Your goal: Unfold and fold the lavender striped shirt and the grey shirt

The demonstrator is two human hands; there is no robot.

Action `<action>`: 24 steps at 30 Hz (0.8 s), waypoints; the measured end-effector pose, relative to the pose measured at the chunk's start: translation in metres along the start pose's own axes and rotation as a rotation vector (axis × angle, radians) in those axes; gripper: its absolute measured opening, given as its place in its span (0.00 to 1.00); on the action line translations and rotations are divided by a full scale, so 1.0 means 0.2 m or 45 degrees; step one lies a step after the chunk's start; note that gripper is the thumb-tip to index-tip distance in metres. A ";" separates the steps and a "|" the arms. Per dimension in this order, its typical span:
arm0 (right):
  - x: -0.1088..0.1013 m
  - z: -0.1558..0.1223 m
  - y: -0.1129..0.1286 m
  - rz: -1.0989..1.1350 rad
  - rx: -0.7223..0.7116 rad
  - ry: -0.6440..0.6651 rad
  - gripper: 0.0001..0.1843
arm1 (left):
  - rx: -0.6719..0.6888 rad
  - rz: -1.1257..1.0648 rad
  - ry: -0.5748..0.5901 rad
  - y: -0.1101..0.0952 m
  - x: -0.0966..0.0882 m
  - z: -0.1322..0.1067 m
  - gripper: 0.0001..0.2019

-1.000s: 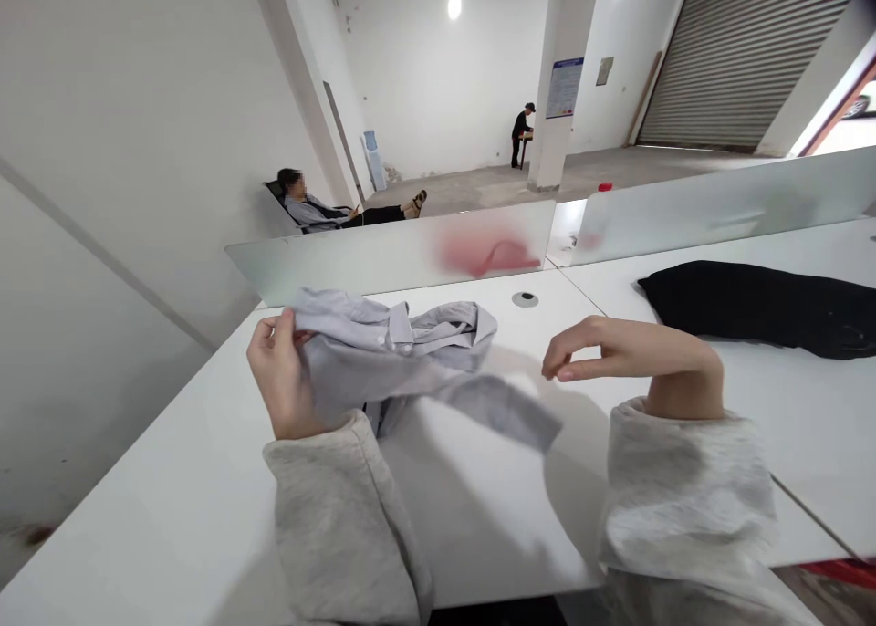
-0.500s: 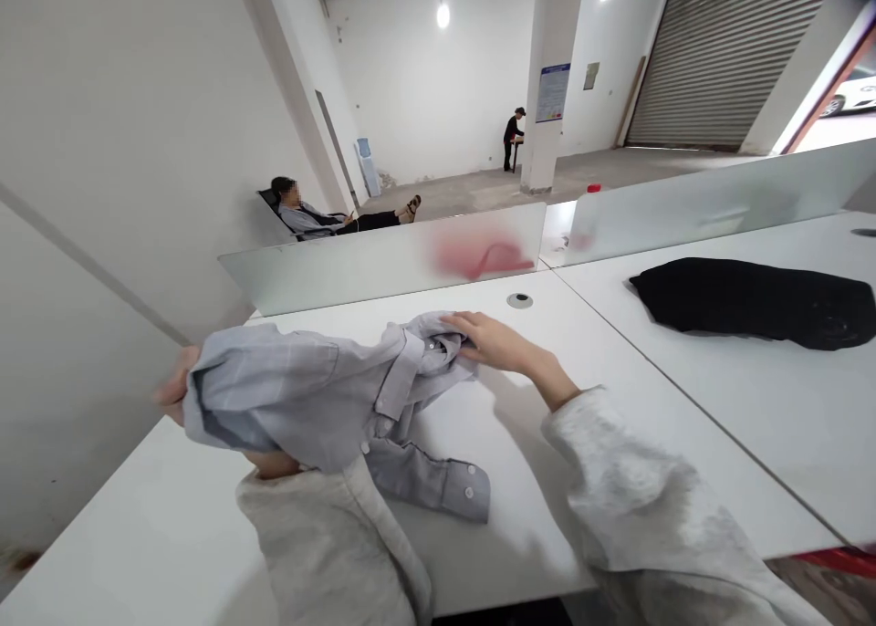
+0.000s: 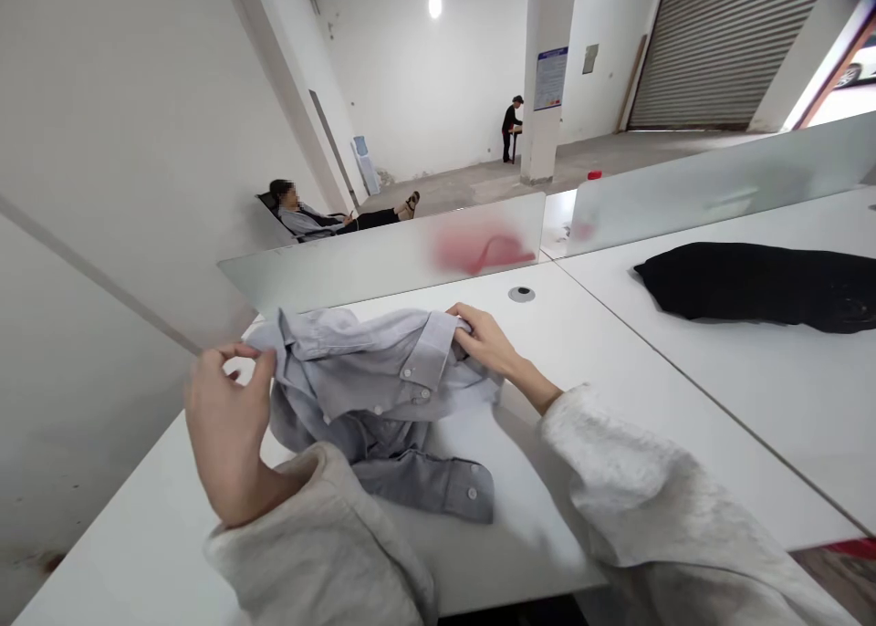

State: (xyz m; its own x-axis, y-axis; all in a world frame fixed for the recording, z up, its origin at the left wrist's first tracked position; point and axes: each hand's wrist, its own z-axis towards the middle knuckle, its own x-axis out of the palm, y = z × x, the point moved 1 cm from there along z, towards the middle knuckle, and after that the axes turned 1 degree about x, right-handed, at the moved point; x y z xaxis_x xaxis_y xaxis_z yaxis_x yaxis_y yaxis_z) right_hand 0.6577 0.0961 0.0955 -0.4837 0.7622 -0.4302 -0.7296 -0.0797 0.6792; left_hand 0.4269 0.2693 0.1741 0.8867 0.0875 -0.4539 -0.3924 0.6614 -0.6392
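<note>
From here I see a rumpled gray shirt (image 3: 362, 361), white buttons showing, left of the cable grommet (image 3: 521, 295). My left hand (image 3: 229, 425) pinches one edge; my right hand (image 3: 484, 341) grips the other. Black cloth (image 3: 753, 284) lies right of the grommet (a frosted divider (image 3: 370, 250) stands beyond).

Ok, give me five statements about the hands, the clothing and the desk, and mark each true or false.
1. The left hand holds an edge of the gray button-up shirt. True.
2. The right hand lies flat on the desk. False: it holds the shirt too.
3. A two-button cuff lies on the white desk. True.
4. The black cloth is left of the shirt. False: it lies to the right.
5. The water dispenser stands in front of the frosted divider. False: it stands beyond it.
</note>
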 end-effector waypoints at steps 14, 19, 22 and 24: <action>-0.13 -0.07 0.35 0.079 -0.074 0.072 0.15 | 0.852 -0.089 1.238 -0.26 0.28 -0.12 0.24; -0.16 -0.08 0.36 0.056 -0.142 -0.001 0.20 | 0.919 -0.160 1.211 -0.25 0.34 -0.07 0.14; -0.19 -0.10 0.39 0.076 -0.247 -0.001 0.21 | 0.976 -0.239 1.025 -0.25 0.33 -0.06 0.12; -0.21 -0.12 0.42 0.055 -0.338 -0.017 0.24 | 0.991 -0.277 0.853 -0.26 0.29 -0.06 0.13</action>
State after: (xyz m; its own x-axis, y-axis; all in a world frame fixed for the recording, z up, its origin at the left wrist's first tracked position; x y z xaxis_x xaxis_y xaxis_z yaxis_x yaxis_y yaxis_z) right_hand 0.6058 0.0424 0.1568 -0.5122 0.7625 -0.3953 -0.8104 -0.2766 0.5164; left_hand 0.4970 0.2304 0.1736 0.5093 -0.3638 -0.7799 0.2352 0.9306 -0.2805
